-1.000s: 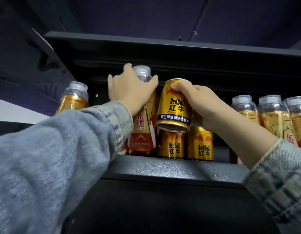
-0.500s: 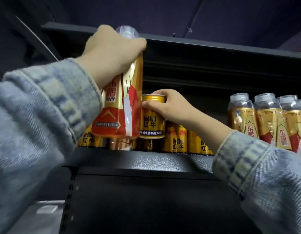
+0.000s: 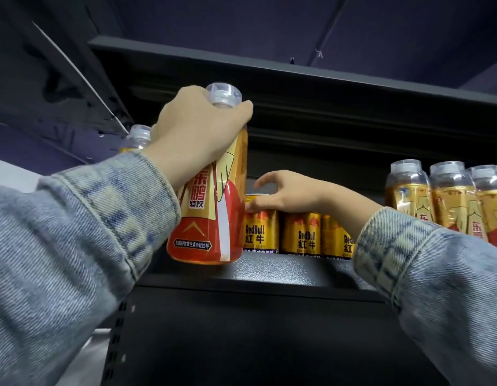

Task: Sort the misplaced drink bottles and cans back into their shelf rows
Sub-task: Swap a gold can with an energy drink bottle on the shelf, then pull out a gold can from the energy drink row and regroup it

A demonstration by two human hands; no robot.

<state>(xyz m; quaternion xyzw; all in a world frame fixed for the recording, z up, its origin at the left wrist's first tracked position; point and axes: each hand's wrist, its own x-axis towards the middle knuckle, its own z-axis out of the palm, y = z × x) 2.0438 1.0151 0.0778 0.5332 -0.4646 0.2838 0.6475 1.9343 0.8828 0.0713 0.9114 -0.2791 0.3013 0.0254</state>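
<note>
Because the shelf point(image 3: 283, 270) sits above eye level, both denim-sleeved arms reach up to it. The camera sees its front lip from below, with the upper board point(image 3: 325, 79) closing the bay at twelve o'clock. Along the ledge the stock stands by kind. A row of clear-capped gold bottles point(image 3: 409, 196) stands at three o'clock and a row of gold cans point(image 3: 303, 235) just right of centre. One more capped bottle point(image 3: 137, 135) is half hidden behind the left wrist at ten o'clock.

The tall bottle point(image 3: 211, 218) has a red and gold label and the same clear cap as those at three o'clock. It hangs in the air before the ledge, left of centre, with its base at about lip height and resting on nothing. The left hand point(image 3: 197, 129) is wrapped over its shoulder just under the cap — a grasp from above that suits lifting it clear of the low cans. I judge it the misplaced item, bound for a bottle row.

The leftmost can point(image 3: 260, 232) stands upright on the ledge at centre, close against its neighbour on its three o'clock side. The right hand point(image 3: 286, 196) arches over its top, thumb at the rim and index finger lifted clear — probably to seat or steady it in line. Whether this hand grips the can or merely rests on it cannot be told.
</note>
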